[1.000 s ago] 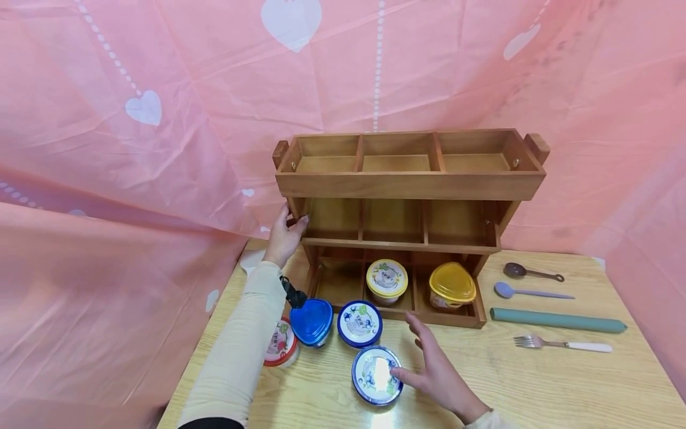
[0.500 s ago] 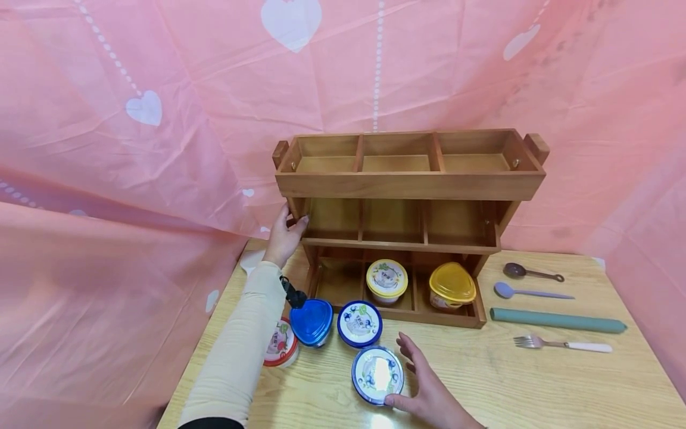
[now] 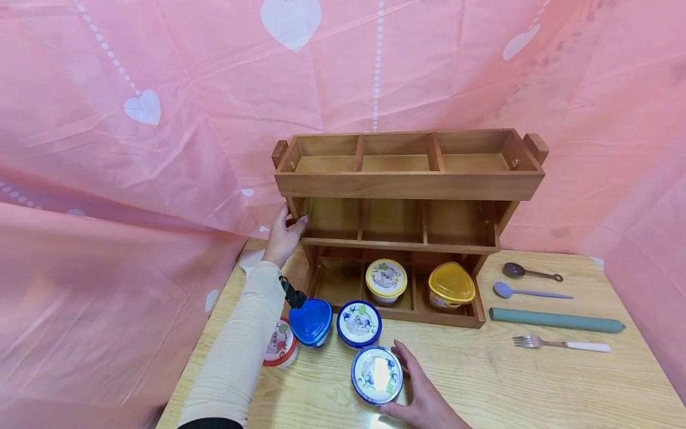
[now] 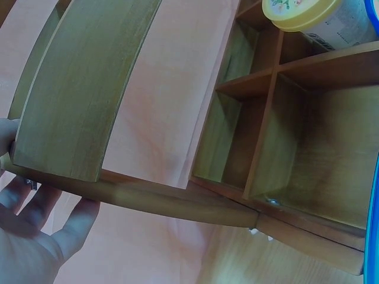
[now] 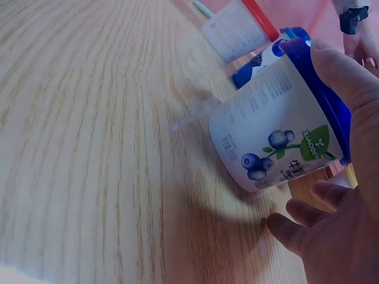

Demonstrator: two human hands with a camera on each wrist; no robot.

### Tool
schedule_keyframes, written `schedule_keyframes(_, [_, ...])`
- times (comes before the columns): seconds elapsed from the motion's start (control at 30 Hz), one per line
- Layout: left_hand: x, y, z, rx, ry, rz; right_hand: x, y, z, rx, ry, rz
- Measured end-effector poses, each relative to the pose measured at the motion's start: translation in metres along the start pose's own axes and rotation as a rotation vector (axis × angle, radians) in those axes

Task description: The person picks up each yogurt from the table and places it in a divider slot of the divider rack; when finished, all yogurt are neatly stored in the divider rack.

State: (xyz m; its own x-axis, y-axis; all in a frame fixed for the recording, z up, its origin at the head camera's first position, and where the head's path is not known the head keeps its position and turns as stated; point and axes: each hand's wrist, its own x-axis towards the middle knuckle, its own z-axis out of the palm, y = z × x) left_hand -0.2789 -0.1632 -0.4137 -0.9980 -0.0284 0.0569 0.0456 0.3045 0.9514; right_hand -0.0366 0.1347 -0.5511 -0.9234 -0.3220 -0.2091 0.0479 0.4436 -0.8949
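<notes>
My left hand [image 3: 284, 237] grips the left side of the three-tier wooden rack [image 3: 409, 186] at its middle tier; in the left wrist view its fingers [image 4: 76, 228] lie along the curved side piece. Around a blueberry tub with a blue-rimmed lid [image 3: 377, 375] my right hand [image 3: 423, 398] is spread, thumb at the near side and a finger at the far right. The right wrist view shows that tub [image 5: 266, 130] on the table, the thumb [image 5: 337, 68] over its lid edge and the other fingers spread beside the wall. A second blue-lidded round tub [image 3: 359, 323] stands just behind it.
A blue heart-shaped-lid tub [image 3: 311, 322] and a red-rimmed tub [image 3: 281, 344] stand left. Two yellow-lidded tubs, one round [image 3: 386, 280] and one rounded-triangular [image 3: 452, 285], sit in the bottom tier. At right lie a brown spoon [image 3: 530, 272], purple spoon [image 3: 530, 292], green rod [image 3: 557, 320] and fork [image 3: 560, 343].
My right hand has moved back toward the front edge and then left, bringing thumb and fingers around the nearest blue-rimmed tub. My left hand stays on the rack; the tubs have not moved.
</notes>
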Motion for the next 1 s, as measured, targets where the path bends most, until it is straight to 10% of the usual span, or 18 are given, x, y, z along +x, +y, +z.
schedule_keyframes(1.0, [-0.0008,0.0003,-0.0006,0.012,-0.005,-0.008,0.0026,-0.0008,0.0019,0.047,-0.036,0.058])
